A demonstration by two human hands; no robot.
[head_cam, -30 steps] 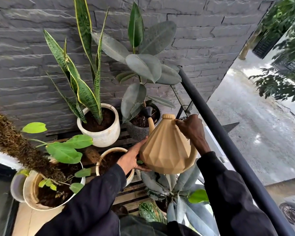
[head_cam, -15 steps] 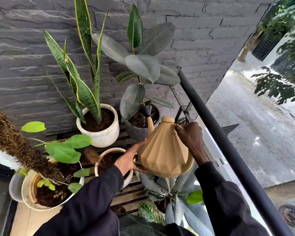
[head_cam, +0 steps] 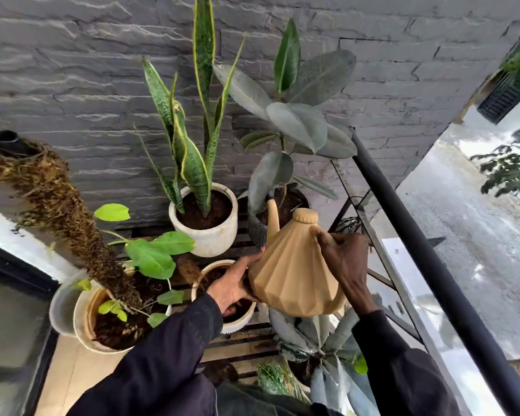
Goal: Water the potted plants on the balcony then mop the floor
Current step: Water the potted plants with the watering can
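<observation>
While the watering can (head_cam: 291, 274) is gripped at its handle by the right hand (head_cam: 342, 259), its left side is propped by the flat left hand (head_cam: 234, 283), spout over the far dark pot (head_cam: 257, 235).

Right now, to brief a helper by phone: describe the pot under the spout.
Find the grey brick wall, then the black railing meeting it. Nearest that corner sits a dark pot with broad rounded leaves; its white neighbour holds striped blades.
</observation>
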